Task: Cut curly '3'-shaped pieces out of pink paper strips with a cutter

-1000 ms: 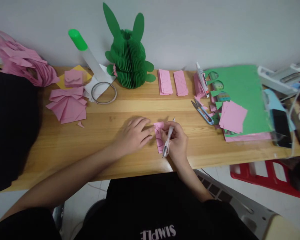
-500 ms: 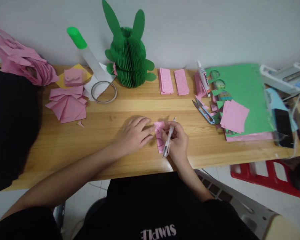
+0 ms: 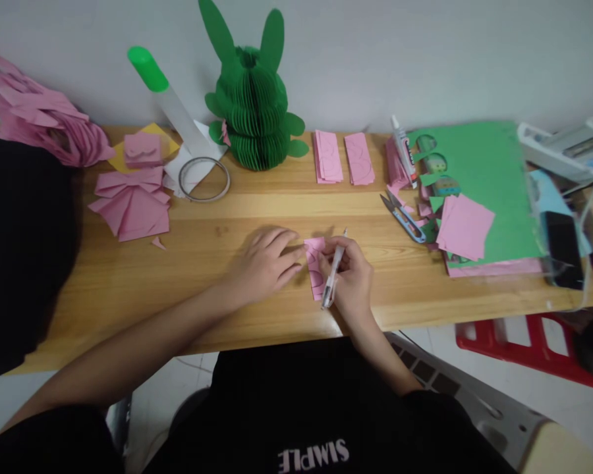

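Note:
A narrow pink paper strip (image 3: 315, 275) with curved pen lines lies on the wooden table in front of me. My right hand (image 3: 352, 271) is closed around a clear pen (image 3: 334, 275), which slants over the strip's right side; its fingertips rest at the strip's edge. Flat on the wood, my left hand (image 3: 271, 265) has its fingers apart, the fingertips reaching the strip's left edge. Further back lie two small stacks of pink paper, the left stack (image 3: 328, 157) and the right stack (image 3: 359, 159), both marked with similar curves.
Behind stands a green honeycomb-paper rabbit (image 3: 257, 112). Blue thread snips (image 3: 404, 216), a glue tube (image 3: 404, 151) and a green sheet (image 3: 494, 191) are to the right, with a phone (image 3: 563, 249) beyond. A tape roll (image 3: 205, 198) and folded pink paper (image 3: 133, 204) sit left.
The view has shifted slightly. Both hands, the pen and the pink strip keep nearly the same places.

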Available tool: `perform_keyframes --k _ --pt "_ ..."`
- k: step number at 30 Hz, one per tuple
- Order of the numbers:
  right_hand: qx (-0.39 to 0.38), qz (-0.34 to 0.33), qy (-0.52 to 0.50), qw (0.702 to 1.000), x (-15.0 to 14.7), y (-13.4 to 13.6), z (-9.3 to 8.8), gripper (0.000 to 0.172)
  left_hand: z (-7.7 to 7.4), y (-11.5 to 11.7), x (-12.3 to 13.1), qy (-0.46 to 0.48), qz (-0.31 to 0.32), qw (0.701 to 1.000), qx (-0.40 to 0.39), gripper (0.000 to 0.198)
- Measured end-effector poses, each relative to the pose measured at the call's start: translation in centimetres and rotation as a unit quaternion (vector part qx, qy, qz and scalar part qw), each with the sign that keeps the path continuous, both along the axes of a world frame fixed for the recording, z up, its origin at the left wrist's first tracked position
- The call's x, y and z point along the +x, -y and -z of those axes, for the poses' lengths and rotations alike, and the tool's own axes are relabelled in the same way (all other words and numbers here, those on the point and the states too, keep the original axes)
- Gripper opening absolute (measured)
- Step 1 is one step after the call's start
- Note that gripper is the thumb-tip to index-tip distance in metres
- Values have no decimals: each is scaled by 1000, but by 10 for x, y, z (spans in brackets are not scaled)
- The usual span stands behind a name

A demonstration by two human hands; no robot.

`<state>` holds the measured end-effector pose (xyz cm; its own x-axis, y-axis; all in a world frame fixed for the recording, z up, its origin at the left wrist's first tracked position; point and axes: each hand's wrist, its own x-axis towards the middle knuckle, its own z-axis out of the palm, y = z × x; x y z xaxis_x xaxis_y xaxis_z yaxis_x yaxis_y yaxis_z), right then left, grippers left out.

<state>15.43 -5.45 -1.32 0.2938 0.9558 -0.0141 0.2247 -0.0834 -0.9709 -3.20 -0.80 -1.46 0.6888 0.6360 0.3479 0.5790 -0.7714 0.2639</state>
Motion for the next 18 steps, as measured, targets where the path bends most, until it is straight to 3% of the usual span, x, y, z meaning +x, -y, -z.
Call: perform_keyframes --k 7,12,16,18 --pt "7 -1 -2 1000 0 -1 3 25 -3 -1 0 -7 6 1000 6 31" --pt "21 -46 -10 999 11 1 -6 23 -5 0 1 -19 7 1000 -6 30" --pt "76 -75 120 987 28 10 -20 12 -6 0 1 -29 12 999 11 29" --pt "112 -128 183 968 36 15 -23 17 -6 0 1 -33 13 999 18 29"
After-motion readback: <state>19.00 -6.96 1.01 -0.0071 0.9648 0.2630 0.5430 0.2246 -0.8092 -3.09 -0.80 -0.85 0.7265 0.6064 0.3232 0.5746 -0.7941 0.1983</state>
